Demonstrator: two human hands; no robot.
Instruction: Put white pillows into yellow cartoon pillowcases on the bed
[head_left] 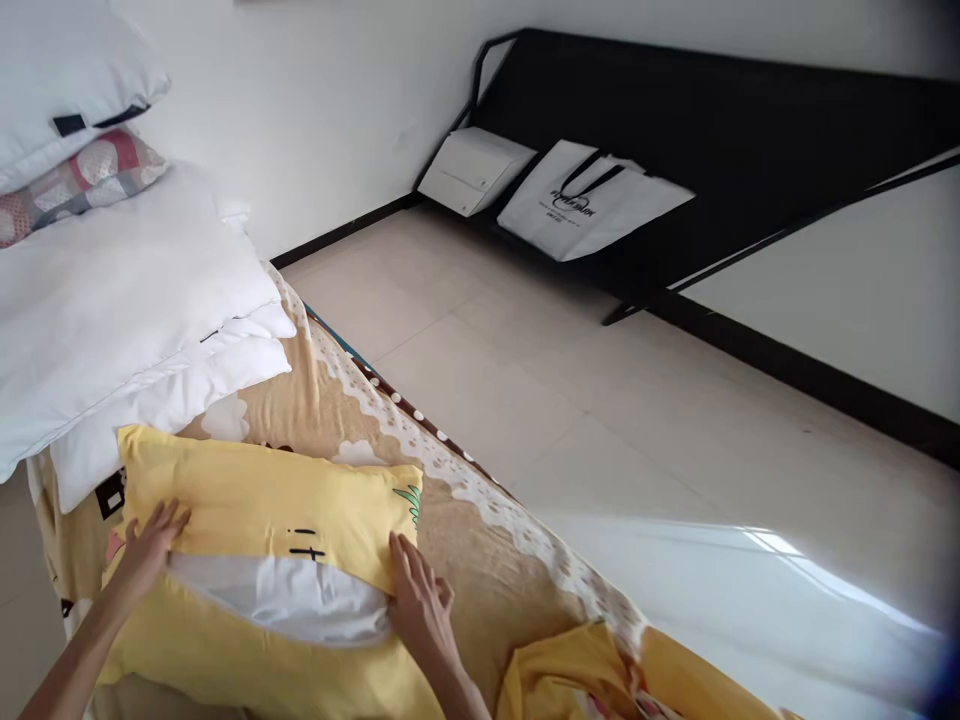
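Observation:
A yellow pillowcase lies on the bed, printed with dark letters and a green leaf at its right corner. Its opening gapes across the middle, showing a white pillow inside. My left hand rests on the left end of the pillowcase beside the opening, fingers spread and lying on the cloth. At the right end, my right hand touches the pillowcase edge with fingers stretched out and thumb apart.
White pillows and a patterned pillow are stacked at left. A tan blanket covers the bed. Orange-yellow cloth lies at the lower right. Beyond the tiled floor, a black cot holds a white box and a bag.

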